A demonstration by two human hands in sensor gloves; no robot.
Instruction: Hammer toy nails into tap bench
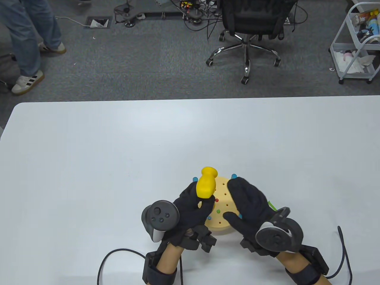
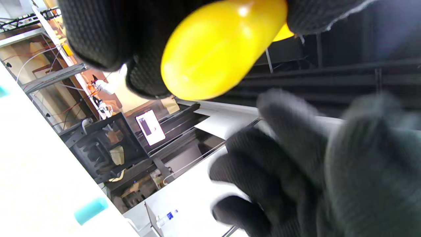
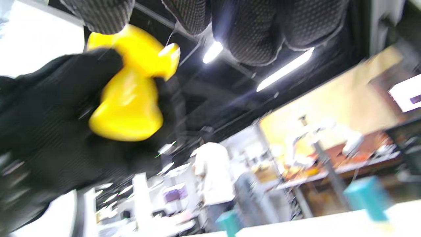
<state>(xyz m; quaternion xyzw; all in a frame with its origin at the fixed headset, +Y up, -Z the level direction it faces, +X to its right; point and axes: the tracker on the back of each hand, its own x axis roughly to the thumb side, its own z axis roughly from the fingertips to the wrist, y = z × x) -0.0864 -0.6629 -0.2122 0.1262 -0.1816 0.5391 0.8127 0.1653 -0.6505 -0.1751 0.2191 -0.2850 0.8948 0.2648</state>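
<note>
Both hands wore black knit sensor gloves with a fine dotted weave — the left hand [image 1: 190, 210] at seven o'clock, the right hand [image 1: 249, 207] at five. A dark grey, round-faced tracker [image 1: 160, 216] with small buttons sat on the left; a matching grey-and-white tracker [image 1: 277, 236] on the right. Black wrist straps [image 1: 158, 271] and thin black cables [image 1: 111, 258] — one per forearm — trailed off.

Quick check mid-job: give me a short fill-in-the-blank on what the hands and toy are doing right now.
1. The left hand grips a toy hammer coloured ____.
2. The right hand lies with straight fingers over the round ____.
3. The pegs at the bench's far rim are coloured ____.

Missing words: yellow; tap bench; blue
</note>
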